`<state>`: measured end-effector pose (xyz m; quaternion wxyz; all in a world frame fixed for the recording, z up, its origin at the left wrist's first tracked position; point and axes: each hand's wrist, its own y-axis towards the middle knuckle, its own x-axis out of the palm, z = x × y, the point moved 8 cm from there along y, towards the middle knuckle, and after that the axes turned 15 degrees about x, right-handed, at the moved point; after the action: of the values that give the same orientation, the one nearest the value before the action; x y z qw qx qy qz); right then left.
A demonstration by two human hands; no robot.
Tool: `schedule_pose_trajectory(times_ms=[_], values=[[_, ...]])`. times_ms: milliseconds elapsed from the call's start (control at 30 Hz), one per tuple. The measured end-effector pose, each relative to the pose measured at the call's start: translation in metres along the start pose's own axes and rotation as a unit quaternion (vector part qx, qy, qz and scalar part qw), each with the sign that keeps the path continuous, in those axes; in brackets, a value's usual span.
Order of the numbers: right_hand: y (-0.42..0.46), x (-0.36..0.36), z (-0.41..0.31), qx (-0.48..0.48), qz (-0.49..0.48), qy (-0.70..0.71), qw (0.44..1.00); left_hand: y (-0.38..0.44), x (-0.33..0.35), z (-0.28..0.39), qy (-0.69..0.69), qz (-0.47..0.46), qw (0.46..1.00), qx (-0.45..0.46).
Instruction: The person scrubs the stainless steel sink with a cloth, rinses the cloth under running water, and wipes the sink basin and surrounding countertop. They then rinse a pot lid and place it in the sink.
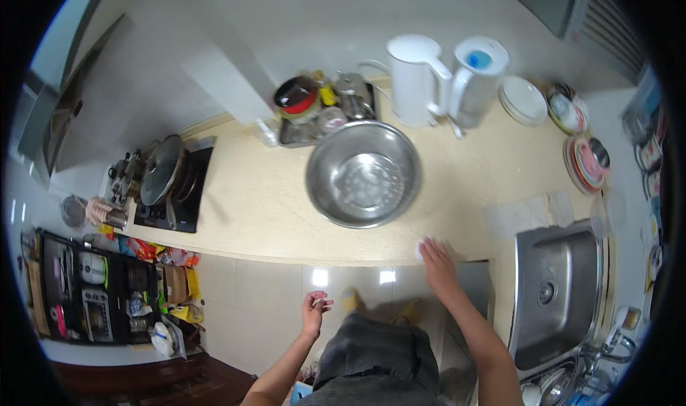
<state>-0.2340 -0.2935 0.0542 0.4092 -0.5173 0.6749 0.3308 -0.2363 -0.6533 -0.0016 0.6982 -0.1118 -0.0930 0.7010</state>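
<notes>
My right hand (pixel 437 253) lies flat near the front edge of the pale countertop (pixel 257 207), with a small white cloth or tissue (pixel 419 249) showing under its fingertips. Over the tiled floor, short of the counter, my left hand (pixel 316 307) hangs empty with its fingers loosely curled apart. A wide stainless steel basin (pixel 364 175) rests on the counter ahead of both hands, touching neither; wet-looking spots mark its bottom.
At the right is a steel sink (pixel 557 299) with a faucet (pixel 621 347). Two white pitchers (pixel 415 84), (pixel 477 84), stacked plates (pixel 522 100) and a crowded tray (pixel 300 135) line the back. A lidded pan (pixel 163 170) sits on the cooktop at left.
</notes>
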Motion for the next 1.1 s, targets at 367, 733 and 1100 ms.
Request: schedule_pose_trajectory(times_ms=[367,733,1100], values=[[-0.014,0.016,-0.188,0.179,0.053,0.322,0.928,0.031,-0.223,-0.058,-0.123,0.043,0.983,-0.128],[0.12,0.123,-0.432,-0.071,0.126,-0.143,0.979,0.067,-0.463,0.01,-0.114,0.159,0.981,0.017],[0.275,0.075,-0.786,-0.238,0.049,0.121,0.963,0.198,-0.664,0.149,-0.041,0.169,0.966,0.189]])
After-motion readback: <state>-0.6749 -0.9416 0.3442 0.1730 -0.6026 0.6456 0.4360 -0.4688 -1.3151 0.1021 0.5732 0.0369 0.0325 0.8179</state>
